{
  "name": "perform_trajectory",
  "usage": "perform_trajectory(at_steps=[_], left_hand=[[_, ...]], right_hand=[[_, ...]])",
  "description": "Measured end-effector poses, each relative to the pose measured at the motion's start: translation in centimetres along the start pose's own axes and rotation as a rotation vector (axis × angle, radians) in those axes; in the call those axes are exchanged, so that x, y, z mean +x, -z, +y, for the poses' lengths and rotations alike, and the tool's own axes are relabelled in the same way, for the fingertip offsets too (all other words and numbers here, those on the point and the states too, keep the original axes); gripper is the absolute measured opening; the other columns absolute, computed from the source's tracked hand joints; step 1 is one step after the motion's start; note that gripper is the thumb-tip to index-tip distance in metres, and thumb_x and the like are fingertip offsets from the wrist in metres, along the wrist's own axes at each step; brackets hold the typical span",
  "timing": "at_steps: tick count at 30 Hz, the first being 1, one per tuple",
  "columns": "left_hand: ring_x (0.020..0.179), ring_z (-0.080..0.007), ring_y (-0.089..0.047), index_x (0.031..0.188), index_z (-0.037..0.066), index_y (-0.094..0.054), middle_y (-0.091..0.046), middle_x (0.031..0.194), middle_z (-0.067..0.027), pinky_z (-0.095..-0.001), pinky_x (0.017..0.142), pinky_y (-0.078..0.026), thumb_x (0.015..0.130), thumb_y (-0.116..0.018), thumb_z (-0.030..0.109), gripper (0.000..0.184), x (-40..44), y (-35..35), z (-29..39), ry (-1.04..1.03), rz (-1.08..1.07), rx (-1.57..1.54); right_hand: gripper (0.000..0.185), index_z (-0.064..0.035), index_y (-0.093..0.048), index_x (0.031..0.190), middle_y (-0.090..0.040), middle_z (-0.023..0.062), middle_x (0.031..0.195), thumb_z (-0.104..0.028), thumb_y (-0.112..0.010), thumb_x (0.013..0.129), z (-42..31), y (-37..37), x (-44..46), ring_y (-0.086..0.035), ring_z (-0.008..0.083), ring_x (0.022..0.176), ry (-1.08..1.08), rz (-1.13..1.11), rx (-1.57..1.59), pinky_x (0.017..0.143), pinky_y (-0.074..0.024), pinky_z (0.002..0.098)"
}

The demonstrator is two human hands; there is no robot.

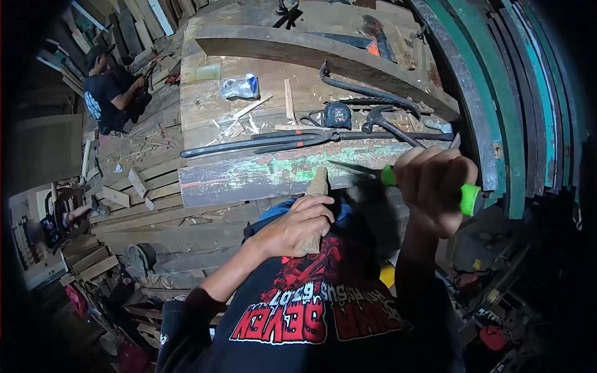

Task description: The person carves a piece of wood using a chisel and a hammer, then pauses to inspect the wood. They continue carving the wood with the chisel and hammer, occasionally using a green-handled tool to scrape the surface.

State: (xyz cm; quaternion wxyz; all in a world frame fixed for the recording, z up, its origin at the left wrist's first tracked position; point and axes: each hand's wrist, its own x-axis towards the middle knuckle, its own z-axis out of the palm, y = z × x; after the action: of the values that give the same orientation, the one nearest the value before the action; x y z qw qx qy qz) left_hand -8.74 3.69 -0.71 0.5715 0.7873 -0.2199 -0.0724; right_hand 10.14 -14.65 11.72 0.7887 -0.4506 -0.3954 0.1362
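Observation:
A short piece of wood (318,182) with a narrowed upper end rests against the edge of the worn painted plank (242,176). My left hand (303,225) is closed round its lower part, close to my shirt. On the right, my right hand (437,186) makes a fist round a green-handled pointed tool (471,199). The tool's dark, thin blade points left, its tip just above and right of the wood, apart from it. Beyond the plank lie long pincers (298,140), a hammer (388,124) and a tape measure (337,115).
A long beam (273,45) crosses the bench behind a bent metal bar (367,91). A clear plastic cup (240,87) lies among wood splinters. Green boards (491,93) stand at the right. A person (112,93) sits at the upper left, and another person's leg shows lower left.

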Motion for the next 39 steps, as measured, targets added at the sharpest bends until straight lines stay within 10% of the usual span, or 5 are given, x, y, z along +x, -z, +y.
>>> perform_trajectory(at_steps=[14,20,30,37,39], left_hand=[[0.135,-0.0367,-0.045,0.099,0.009,-0.056,-0.055,0.118,-0.0109,-0.0517,0.111,-0.035,0.070,-0.081,0.024,0.042,0.1,0.2,-0.4,-0.035,0.067,-0.028],[0.138,-0.0361,-0.044,0.098,0.009,-0.055,-0.056,0.121,-0.0097,-0.0517,0.111,-0.034,0.070,-0.083,0.032,0.045,-0.5,0.0,-0.7,-0.026,0.078,-0.045],[0.140,-0.0368,-0.046,0.093,0.008,-0.055,-0.059,0.119,-0.0097,-0.0523,0.112,-0.036,0.066,-0.081,0.019,0.039,-0.1,0.2,-0.4,-0.034,0.116,-0.067],[0.138,-0.0375,-0.047,0.092,0.008,-0.055,-0.060,0.117,-0.0102,-0.0525,0.111,-0.038,0.066,-0.081,0.021,0.039,-0.1,0.0,-0.8,-0.046,0.126,-0.034],[0.137,-0.0378,-0.047,0.092,0.008,-0.056,-0.060,0.117,-0.0104,-0.0523,0.111,-0.038,0.066,-0.081,0.022,0.039,0.0,-0.1,-0.7,-0.048,0.129,-0.040]], right_hand=[[0.019,-0.0136,-0.053,0.081,-0.050,0.0023,0.068,-0.006,-0.061,0.096,8.1,0.1,-7.0,-0.057,0.0155,0.065,-0.169,-0.091,-0.518,0.063,-0.0467,0.0317],[0.027,-0.0143,-0.046,0.076,-0.048,0.0004,0.060,-0.004,-0.065,0.093,3.4,-0.3,-2.5,-0.053,0.0141,0.054,-0.154,0.126,0.275,0.051,-0.0383,0.0302],[0.023,-0.0103,-0.052,0.081,-0.051,0.0002,0.064,0.004,-0.068,0.087,6.2,-0.2,-4.3,-0.051,0.0182,0.054,-0.149,0.098,-0.111,0.057,-0.0466,0.0340],[0.022,-0.0098,-0.054,0.082,-0.054,0.0040,0.068,-0.020,-0.063,0.099,8.1,2.5,-6.9,-0.052,0.0185,0.057,-0.265,0.079,0.524,0.056,-0.0453,0.0396],[0.026,-0.0095,-0.052,0.077,-0.053,0.0040,0.065,-0.020,-0.063,0.098,8.2,-0.2,-5.4,-0.049,0.0176,0.054,-0.215,0.003,-0.026,0.053,-0.0422,0.0379]])
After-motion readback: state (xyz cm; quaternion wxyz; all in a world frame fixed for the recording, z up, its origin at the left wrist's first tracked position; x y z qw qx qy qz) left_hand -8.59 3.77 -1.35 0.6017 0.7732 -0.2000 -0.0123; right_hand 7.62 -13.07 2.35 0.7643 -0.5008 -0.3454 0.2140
